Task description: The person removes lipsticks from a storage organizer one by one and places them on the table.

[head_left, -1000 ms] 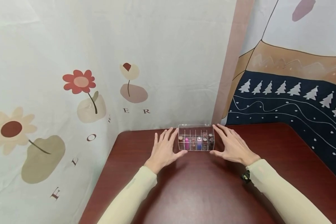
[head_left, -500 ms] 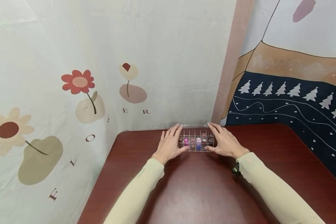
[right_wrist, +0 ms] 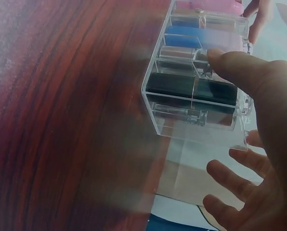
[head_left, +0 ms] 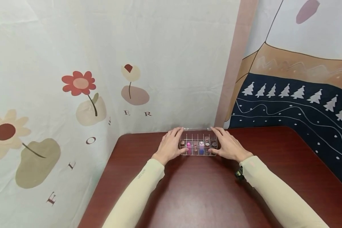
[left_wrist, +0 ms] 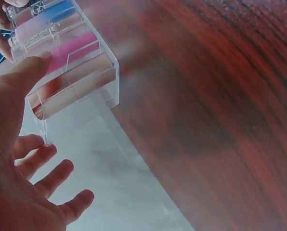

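A clear plastic lipstick organizer (left_wrist: pixel 116 79) with upright dividers stands near the back edge of the table in the head view, between both hands. My left hand (head_left: pixel 168 145) holds its left end, thumb across the front and the fingers towards the back. On the opposite end my right hand (head_left: pixel 230 146) grips likewise, its thumb against the front face. Front compartments contain a copper-coloured tube (left_wrist: pixel 73 85), a bright pink tube (left_wrist: pixel 71 50), a blue and pale pink tube (right_wrist: pixel 182 37) and a dark tube (right_wrist: pixel 170 85). Several compartments in the rear rows look bare.
The dark red wooden table (head_left: pixel 199 190) has rounded back corners. Behind it hangs a pale cloth (head_left: pixel 171 79) printed with flowers and letters. To the right is a navy cloth (head_left: pixel 273 107) with white trees. A dark watch (head_left: pixel 239 173) sits at the right wrist.
Both hands have moved inward from beside the organizer and taken hold of its two ends. The organizer appears slightly lower and further left in the head view.
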A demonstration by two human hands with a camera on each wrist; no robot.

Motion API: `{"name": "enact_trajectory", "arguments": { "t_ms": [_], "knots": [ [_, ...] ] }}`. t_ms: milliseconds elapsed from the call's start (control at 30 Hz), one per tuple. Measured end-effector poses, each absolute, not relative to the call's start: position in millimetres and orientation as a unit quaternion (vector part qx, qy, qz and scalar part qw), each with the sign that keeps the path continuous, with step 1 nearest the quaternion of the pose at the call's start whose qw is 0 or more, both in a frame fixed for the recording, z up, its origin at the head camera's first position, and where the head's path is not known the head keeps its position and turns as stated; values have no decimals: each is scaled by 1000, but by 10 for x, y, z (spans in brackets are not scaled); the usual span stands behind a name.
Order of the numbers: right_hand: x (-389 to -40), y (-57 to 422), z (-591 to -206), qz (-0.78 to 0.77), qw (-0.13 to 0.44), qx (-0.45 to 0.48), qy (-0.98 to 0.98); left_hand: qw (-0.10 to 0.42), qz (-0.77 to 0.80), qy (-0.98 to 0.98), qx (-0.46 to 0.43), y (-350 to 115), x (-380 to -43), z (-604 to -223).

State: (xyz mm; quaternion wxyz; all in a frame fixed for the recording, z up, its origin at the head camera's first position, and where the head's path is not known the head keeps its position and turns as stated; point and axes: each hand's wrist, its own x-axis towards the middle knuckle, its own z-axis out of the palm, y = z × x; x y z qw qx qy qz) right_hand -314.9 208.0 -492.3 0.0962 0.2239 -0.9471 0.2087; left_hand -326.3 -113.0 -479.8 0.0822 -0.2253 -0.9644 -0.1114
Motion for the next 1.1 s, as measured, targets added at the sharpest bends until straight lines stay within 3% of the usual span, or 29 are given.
{"name": "enact_trajectory", "arguments": {
  "t_ms": [433, 700, 1100],
  "knots": [
    [-3014, 2117, -4954, 214, 127, 276, -928, 108, -101, -955, -256, -1254, -3056, -4758],
    [-2767, 2078, -4838, 181, 92, 258, -945, 107, -104, -951, -272, -1318, -2869, -4789],
    [-2494, 2122, -4831, 168, 99, 279, -940, 121, -104, -945, -284, -1345, -2574, -4824]
  ]
}}
